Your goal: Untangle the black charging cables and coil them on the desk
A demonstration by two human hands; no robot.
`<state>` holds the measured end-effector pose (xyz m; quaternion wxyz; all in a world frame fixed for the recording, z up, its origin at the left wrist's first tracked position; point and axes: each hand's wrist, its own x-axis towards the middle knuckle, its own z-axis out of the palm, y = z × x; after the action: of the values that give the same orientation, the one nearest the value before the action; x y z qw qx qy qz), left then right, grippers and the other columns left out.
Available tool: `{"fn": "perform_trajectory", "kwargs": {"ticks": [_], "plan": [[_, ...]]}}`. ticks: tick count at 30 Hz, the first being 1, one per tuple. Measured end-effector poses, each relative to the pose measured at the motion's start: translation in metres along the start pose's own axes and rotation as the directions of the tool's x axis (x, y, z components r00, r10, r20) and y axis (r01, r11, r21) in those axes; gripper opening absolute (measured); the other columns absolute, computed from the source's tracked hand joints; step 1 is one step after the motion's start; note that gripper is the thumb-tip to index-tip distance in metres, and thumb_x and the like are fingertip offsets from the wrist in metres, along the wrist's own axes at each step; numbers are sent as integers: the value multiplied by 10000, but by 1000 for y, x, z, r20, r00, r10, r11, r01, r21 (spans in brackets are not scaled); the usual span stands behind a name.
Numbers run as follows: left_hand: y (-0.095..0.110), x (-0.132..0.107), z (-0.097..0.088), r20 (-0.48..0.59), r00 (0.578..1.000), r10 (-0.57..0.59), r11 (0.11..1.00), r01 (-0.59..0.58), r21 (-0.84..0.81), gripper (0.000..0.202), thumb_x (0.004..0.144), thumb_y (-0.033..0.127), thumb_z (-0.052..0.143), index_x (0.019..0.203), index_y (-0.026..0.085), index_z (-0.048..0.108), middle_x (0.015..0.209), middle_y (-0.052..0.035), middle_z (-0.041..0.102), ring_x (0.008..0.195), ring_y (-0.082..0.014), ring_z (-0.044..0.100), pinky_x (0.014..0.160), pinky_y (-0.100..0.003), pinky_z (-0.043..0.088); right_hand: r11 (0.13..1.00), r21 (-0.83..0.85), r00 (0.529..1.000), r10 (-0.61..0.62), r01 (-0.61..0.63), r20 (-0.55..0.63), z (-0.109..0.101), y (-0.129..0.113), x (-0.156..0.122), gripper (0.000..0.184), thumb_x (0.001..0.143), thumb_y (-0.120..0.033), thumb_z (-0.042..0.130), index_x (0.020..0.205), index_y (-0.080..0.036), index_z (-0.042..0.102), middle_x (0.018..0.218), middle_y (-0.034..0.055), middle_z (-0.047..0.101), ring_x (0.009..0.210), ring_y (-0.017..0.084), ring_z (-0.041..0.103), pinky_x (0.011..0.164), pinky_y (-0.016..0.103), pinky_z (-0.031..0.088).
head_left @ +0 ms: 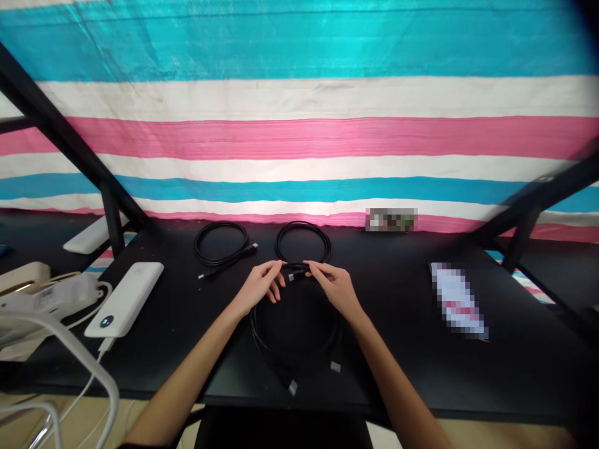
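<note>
left hand (262,285) and right hand (334,284), mid-frame, each pinch the top of a coiled cable (255,330) whose loops lie on the table (402,312) toward lower centre (plugs (335,366) loose). a slack pinch could let the coil spring open, tangling.

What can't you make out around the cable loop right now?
- Head view: grip points on the black cable, covered by the fingers of the left hand and right hand.
- Head view: its plug types, too small.
- Head view: sheet and wall label, both pixelated.
</note>
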<state>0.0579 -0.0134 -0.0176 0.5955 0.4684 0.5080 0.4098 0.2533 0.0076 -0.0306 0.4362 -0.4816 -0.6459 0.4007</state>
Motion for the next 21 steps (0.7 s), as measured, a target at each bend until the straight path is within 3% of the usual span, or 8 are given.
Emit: {"fn": "perform_trajectory", "kwargs": {"ticks": [4, 9, 12, 15, 19, 21], "plan": [[1, -1, -2, 32, 993, -117, 993, 118, -12, 511, 806, 581, 533, 932, 97, 635, 568, 4, 565, 382, -92, 540, 346, -176, 416, 1000, 17, 1000, -17, 17, 14, 2, 3, 0, 253, 833, -336, 597, 1001, -213, 740, 990, 69, 737, 869, 232, 699, 791, 344, 535], [4, -2, -5, 108, 989, -106, 987, 117, -110, 416, 787, 543, 588, 797, 127, 599, 568, 31, 532, 402, -72, 531, 364, -157, 395, 995, -37, 995, -93, 94, 42, 0, -4, -2, 258, 864, -319, 564, 1039, -219, 725, 986, 63, 724, 867, 206, 673, 742, 313, 527], [3, -2, -6, 114, 990, -82, 986, 97, -135, 354, 768, 487, 637, 744, 145, 549, 567, 47, 514, 407, -57, 519, 365, -141, 369, 979, -88, 981, -177, 184, 76, -2, -7, -3, 248, 852, -304, 588, 1052, -242, 719, 974, 54, 710, 856, 193, 657, 749, 308, 515], [1, 0, -3, 88, 995, -40, 994, 49, -97, 332, 764, 465, 644, 832, 151, 562, 570, 49, 528, 401, -63, 517, 358, -146, 370, 956, -133, 964, -249, 260, 98, -4, -5, -3, 257, 837, -273, 612, 1074, -262, 711, 966, 48, 702, 878, 189, 646, 802, 318, 499], [-3, 1, 1, 13, 997, 73, 997, -73, 31, 374, 779, 478, 610, 939, 142, 578, 631, 6, 607, 372, -77, 515, 340, -174, 378, 944, -189, 962, -256, 270, 96, -4, -1, -3, 269, 861, -250, 576, 1098, -282, 700, 961, 43, 695, 878, 187, 642, 819, 323, 496], [-3, 0, 3, -8, 994, 107, 991, -105, 86, 376, 796, 482, 585, 963, 145, 584, 564, 26, 582, 331, -74, 475, 322, -172, 345, 936, -227, 962, -257, 271, 89, -4, 0, -3, 273, 873, -253, 558, 1104, -296, 697, 959, 37, 692, 878, 188, 641, 832, 327, 496]]}}
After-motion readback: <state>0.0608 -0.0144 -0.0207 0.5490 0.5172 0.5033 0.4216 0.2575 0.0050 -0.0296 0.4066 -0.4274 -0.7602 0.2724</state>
